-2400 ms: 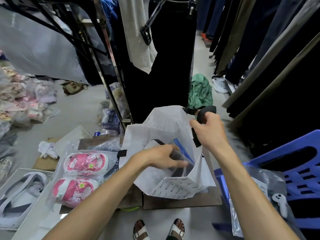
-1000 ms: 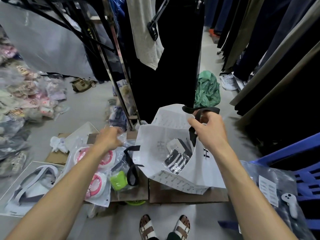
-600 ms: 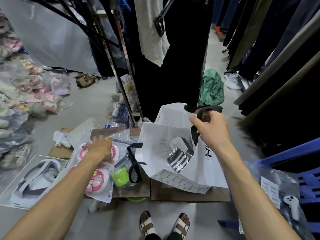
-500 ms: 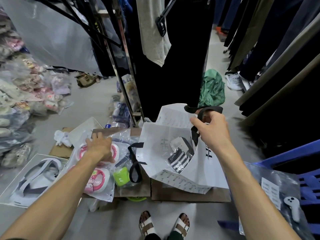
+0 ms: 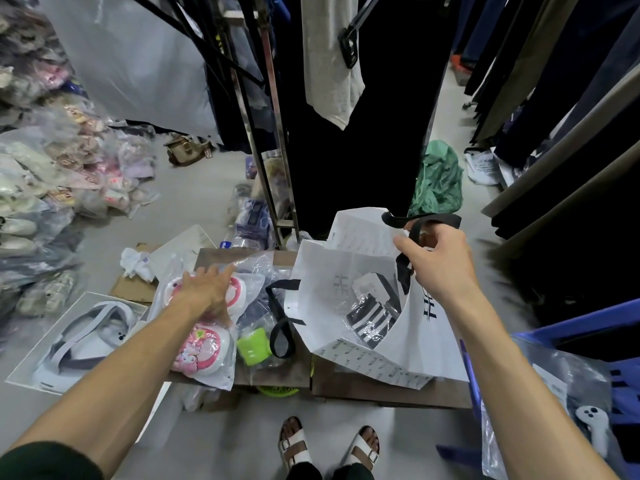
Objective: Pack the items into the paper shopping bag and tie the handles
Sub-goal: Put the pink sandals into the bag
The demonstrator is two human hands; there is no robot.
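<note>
The white paper bag stands open on the cardboard. The right hand holds it up, fingers closed round the black ribbon handle. Left of the bag, the left hand lies open and flat on the pink shoes, sealed in crinkly clear plastic. That pack looks light, soft and slippery; pinching a gathered edge should hold better than pressing the film.
</note>
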